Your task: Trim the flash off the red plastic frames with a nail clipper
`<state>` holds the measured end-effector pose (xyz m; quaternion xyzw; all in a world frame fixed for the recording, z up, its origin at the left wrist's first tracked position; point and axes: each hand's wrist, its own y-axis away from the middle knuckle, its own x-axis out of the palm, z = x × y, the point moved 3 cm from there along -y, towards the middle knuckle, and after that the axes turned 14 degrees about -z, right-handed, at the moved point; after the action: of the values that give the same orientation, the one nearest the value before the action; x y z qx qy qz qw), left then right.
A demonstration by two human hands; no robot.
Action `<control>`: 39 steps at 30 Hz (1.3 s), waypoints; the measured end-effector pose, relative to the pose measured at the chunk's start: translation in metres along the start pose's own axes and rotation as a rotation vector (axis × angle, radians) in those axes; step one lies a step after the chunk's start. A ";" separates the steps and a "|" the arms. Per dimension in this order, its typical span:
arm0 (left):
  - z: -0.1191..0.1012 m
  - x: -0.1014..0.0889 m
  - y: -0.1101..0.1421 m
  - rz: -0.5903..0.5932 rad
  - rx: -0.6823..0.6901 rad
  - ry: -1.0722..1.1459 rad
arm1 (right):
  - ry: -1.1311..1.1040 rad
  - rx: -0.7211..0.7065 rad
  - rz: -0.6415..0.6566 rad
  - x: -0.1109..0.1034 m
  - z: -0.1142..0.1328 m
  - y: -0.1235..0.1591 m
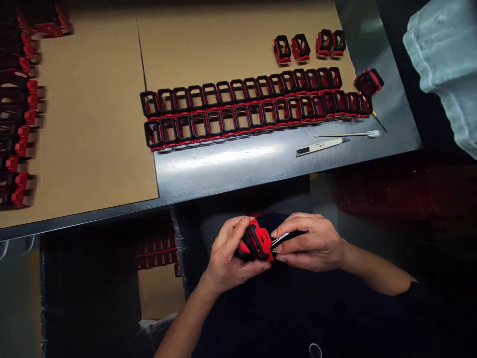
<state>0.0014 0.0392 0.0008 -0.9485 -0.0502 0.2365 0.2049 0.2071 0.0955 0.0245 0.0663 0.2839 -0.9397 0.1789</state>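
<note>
In front of my body my left hand is closed around a red-and-black plastic housing, thumb on top and fingers beneath. The housing is tilted, with its red face toward the right. My right hand pinches slim, shiny metal tweezers against the right side of that red face. Fingers cover most of the tweezers, and their tips are hard to make out. Both hands are below the front edge of the metal table.
Two rows of black-and-red frames stand on the cardboard. Several loose ones sit behind. A cotton swab and a white pointed tool marked A55 lie near the edge. More parts line the left; white cloth hangs right.
</note>
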 end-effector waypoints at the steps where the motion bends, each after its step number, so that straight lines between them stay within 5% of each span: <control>1: 0.000 0.000 0.000 0.004 -0.003 0.000 | -0.005 -0.006 0.000 0.000 0.000 0.000; 29: -0.006 -0.006 -0.001 0.159 0.026 -0.032 | 0.151 0.019 0.284 -0.006 0.019 -0.005; 39: 0.002 -0.001 0.003 -0.029 0.014 0.013 | 0.301 -0.157 0.211 0.000 0.025 -0.011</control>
<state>-0.0006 0.0370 -0.0015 -0.9477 -0.0612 0.2276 0.2154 0.2023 0.0897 0.0510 0.2210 0.3715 -0.8702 0.2366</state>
